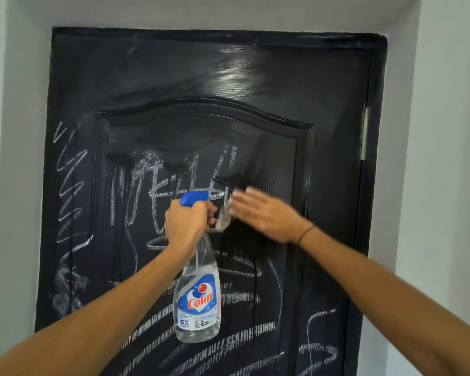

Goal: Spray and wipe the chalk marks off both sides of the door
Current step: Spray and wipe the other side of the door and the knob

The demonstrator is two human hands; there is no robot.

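Observation:
A black panelled door (255,77) fills the view, with white chalk marks (152,185) scribbled over its middle, left edge and lower part. Its upper part looks smeared and wet. My left hand (187,221) grips the neck of a clear spray bottle (198,294) with a blue trigger head, nozzle pointing right towards the door. My right hand (263,213), blurred, has straight fingers and presses a small pale cloth (224,217) flat against the centre panel. Most of the cloth is hidden under the palm.
Pale grey walls (445,158) frame the door recess on both sides and above. A metal hinge (364,134) sits on the door's right edge. Liquid runs streak down the panel below my hands.

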